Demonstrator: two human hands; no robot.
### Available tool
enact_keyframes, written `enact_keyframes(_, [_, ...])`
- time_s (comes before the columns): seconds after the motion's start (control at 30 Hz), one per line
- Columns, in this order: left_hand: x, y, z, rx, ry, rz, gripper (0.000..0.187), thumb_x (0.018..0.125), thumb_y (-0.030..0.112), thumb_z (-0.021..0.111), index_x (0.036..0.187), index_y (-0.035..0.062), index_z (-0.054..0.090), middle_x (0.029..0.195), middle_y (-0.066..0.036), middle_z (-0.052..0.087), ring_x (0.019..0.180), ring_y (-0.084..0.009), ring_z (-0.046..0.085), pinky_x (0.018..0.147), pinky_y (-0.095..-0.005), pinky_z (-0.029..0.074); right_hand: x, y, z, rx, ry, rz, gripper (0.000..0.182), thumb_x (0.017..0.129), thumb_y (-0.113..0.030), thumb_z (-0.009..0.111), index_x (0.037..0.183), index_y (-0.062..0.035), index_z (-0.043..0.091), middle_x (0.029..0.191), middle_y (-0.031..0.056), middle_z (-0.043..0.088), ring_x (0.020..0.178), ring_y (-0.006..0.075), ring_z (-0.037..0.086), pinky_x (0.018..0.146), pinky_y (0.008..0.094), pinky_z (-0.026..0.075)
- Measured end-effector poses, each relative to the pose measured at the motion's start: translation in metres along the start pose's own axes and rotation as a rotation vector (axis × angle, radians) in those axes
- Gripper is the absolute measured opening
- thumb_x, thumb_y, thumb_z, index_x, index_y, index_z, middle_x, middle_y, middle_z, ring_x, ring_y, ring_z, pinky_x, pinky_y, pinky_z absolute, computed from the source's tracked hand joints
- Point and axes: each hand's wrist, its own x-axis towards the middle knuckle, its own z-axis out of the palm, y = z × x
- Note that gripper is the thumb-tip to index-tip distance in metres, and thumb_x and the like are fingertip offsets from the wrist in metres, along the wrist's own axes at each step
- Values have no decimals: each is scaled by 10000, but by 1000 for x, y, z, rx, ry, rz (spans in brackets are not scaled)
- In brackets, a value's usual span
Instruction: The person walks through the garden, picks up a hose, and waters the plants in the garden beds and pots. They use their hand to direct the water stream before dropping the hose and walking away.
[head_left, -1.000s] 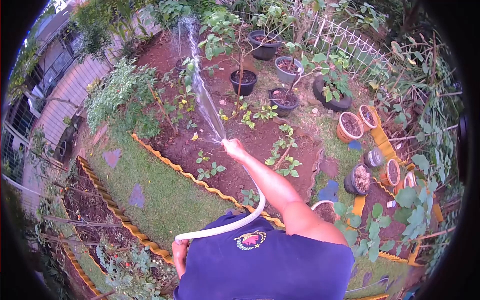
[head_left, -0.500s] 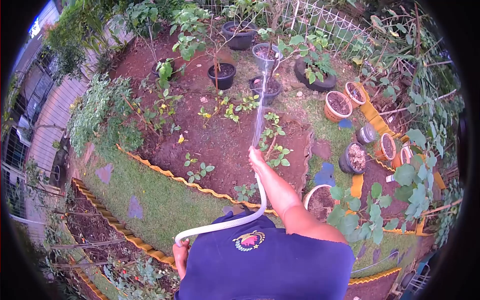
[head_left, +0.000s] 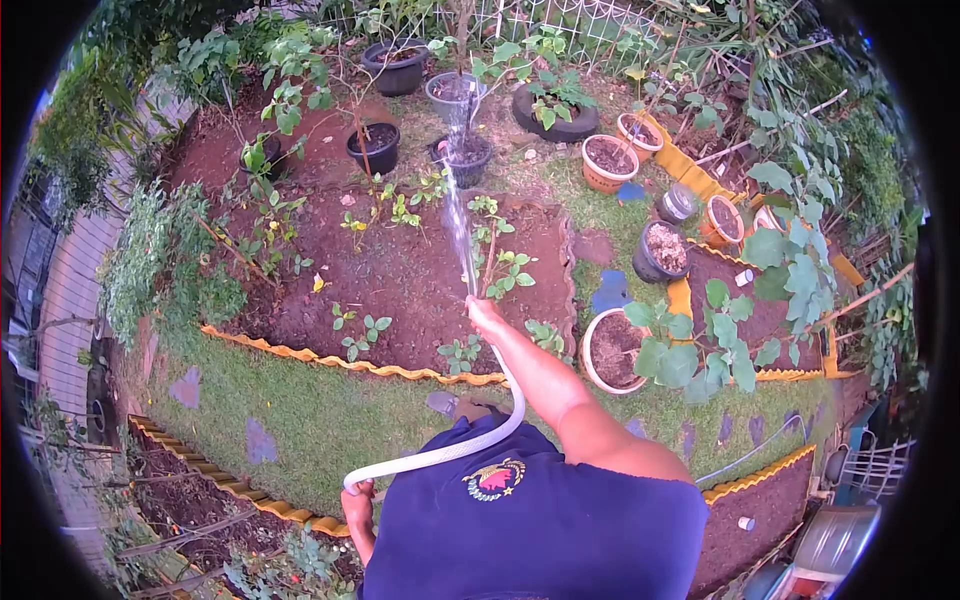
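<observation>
In the head view a white garden hose [head_left: 440, 460] curves across my front from one hand to the other. My right hand [head_left: 483, 314], at the end of the outstretched arm, is closed around the hose's end. A jet of water [head_left: 458, 222] shoots from it, away from me, over the soil bed [head_left: 400, 285]. Its far part reaches a dark pot [head_left: 465, 165] and a grey pot [head_left: 455, 92] behind it. Low on the left, my left hand [head_left: 357, 500] grips the hose farther back, beside my body.
Wavy yellow edging [head_left: 340, 357] borders the bed, with grass [head_left: 320, 400] in front. Several pots, among them an orange pot [head_left: 610, 165], stand at the right near a tyre planter [head_left: 555, 115]. A large pale-rimmed pot [head_left: 590, 365] is close to my right arm. A white fence [head_left: 540, 22] runs behind.
My view has turned to the right, so the bed and pots appear farther left. Both hands keep their hold on the hose, and the water still flows.
</observation>
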Motion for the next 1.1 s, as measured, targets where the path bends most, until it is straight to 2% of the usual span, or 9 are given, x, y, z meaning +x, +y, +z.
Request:
enact_keyframes(0.13, [-5, -42, -4, -42, -14, 56, 215, 843, 184, 687, 705, 36, 615, 618, -17, 579, 579, -110, 501, 548, -296, 379, -42, 42, -13, -54, -10, 85, 342, 858, -455, 496, 799, -126, 564, 528, 3, 425, 408, 135, 377, 382, 341, 272])
enact_keyframes(0.3, [-23, -49, -10, -15, -144, 148, 141, 839, 134, 650, 759, 20, 624, 659, -31, 602, 600, -131, 535, 558, -294, 397, -67, 87, -17, -24, 18, -37, 383, 858, -476, 493, 694, -134, 543, 530, 2, 418, 421, 140, 370, 393, 338, 273])
enact_keyframes(0.37, [-17, -53, -9, -19, -208, 192, 113, 834, 115, 633, 771, 22, 624, 665, -34, 605, 603, -135, 540, 563, -297, 404, -90, 79, -24, -182, -4, 1, 486, 879, -471, 506, 753, -23, 645, 642, 96, 602, 625, 226, 599, 573, 405, 438])
enact_keyframes(0.5, [3, -61, -2, -51, -292, 227, 77, 829, 89, 604, 785, 28, 621, 664, -36, 599, 604, -138, 539, 566, -297, 407, -113, 86, -35, -225, 114, -234, 549, 891, -510, 478, 1026, -19, 684, 1042, 218, 670, 974, 330, 654, 837, 439, 476])
enact_keyframes(0.57, [-15, -25, 8, 182, -257, 324, 90, 805, 99, 611, 763, 24, 637, 662, -40, 612, 618, -148, 563, 566, -316, 429, -127, 84, -44, -305, 77, -173, 531, 902, -482, 485, 937, 5, 691, 987, 201, 678, 989, 294, 646, 865, 429, 472])
enact_keyframes(0.63, [-15, -2, 28, 218, -279, 400, 92, 804, 101, 612, 761, 24, 637, 662, -40, 613, 620, -149, 565, 566, -316, 430, -176, 74, -63, -323, 83, -189, 549, 894, -500, 490, 938, 12, 685, 1007, 218, 670, 962, 333, 657, 839, 465, 488])
enact_keyframes(0.77, [-11, 37, 74, 275, -367, 553, 95, 802, 104, 614, 759, 22, 639, 663, -41, 616, 622, -149, 568, 567, -318, 433, -182, 106, -85, -403, 124, -303, 560, 895, -504, 465, 1016, 4, 668, 1006, 203, 673, 944, 344, 660, 831, 456, 500])
enact_keyframes(0.87, [-22, 60, 107, 330, -432, 648, 98, 800, 106, 616, 757, 21, 640, 663, -42, 618, 624, -150, 571, 567, -320, 436, -223, 110, -129, -350, -16, -128, 534, 897, -476, 454, 1079, -16, 655, 1076, 199, 659, 994, 349, 642, 873, 452, 491])
enact_keyframes(1.1, [-59, 62, 182, 415, -542, 753, 105, 796, 111, 620, 753, 18, 643, 665, -43, 622, 629, -151, 577, 569, -323, 441, -202, 209, -178, -245, 53, -218, 504, 886, -462, 474, 1070, -31, 661, 1063, 202, 661, 1004, 347, 636, 856, 445, 494])
